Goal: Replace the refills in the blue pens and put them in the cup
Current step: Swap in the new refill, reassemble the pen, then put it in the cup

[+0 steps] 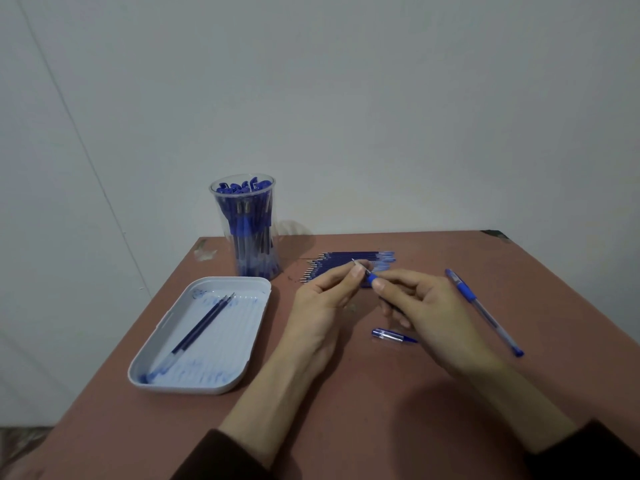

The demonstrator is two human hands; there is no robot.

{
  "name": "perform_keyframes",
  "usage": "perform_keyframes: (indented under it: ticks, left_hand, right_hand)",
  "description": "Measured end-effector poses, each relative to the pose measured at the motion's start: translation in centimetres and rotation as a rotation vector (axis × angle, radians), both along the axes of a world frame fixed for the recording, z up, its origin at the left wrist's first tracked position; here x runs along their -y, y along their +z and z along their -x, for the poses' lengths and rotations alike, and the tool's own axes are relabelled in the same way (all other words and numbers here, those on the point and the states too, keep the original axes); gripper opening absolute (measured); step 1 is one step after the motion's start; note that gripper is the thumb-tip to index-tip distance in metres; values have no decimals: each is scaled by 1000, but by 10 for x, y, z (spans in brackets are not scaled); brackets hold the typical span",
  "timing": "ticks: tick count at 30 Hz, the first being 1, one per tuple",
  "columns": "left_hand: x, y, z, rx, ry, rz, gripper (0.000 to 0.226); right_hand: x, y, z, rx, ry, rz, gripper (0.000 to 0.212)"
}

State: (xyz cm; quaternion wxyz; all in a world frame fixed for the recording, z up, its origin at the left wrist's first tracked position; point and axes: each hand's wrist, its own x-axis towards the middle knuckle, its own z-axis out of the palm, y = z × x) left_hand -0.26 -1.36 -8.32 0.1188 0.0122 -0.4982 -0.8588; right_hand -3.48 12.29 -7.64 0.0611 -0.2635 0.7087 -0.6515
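Both hands meet over the middle of the table on one uncapped blue pen. My left hand pinches its front end near the metal tip. My right hand grips the blue grip section and the barrel, which is mostly hidden in the palm. The pen's cap lies on the table below my right hand. A capped blue pen lies diagonally to the right. Several blue refills lie in a row behind my hands. A clear cup packed with blue pens stands at the back left.
A white tray at the left holds two refills and has blue ink smears. The brown table ends close behind the cup at a pale wall; its left edge runs diagonally beside the tray.
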Motion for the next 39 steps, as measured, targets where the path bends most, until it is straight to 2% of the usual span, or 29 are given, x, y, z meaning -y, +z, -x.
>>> perform_keyframes:
  ticks: [6, 9, 14, 17, 21, 27, 33, 36, 39]
  left_hand:
    - [-3, 6, 1, 10, -49, -209, 23]
    - [-1, 7, 2, 31, -39, -218, 28]
    - [3, 1, 1, 20, 37, -35, 31]
    - [4, -1, 3, 53, 75, 101, 22]
    - [4, -6, 3, 115, 147, 278, 3]
    - [1, -8, 3, 150, 269, 445, 24]
    - [4, -12, 7, 180, 345, 747, 42]
    - [7, -12, 6, 225, 356, 802, 44]
    - [13, -9, 6, 265, 381, 776, 47]
  right_hand:
    - [4, -10, 6, -165, -198, -99, 9]
    - [1, -13, 10, -235, -299, -141, 10]
    - [2, -13, 9, -268, -266, -164, 14]
    - [0, -11, 7, -299, -235, -197, 14]
    - [-4, -9, 6, -562, -302, -377, 20]
    - [-7, -9, 8, -831, -367, -517, 16]
    - [-8, -9, 6, -901, -359, -587, 23]
    - [-8, -9, 6, -926, -348, -588, 17]
    - [-11, -9, 9, -907, -364, -556, 14]
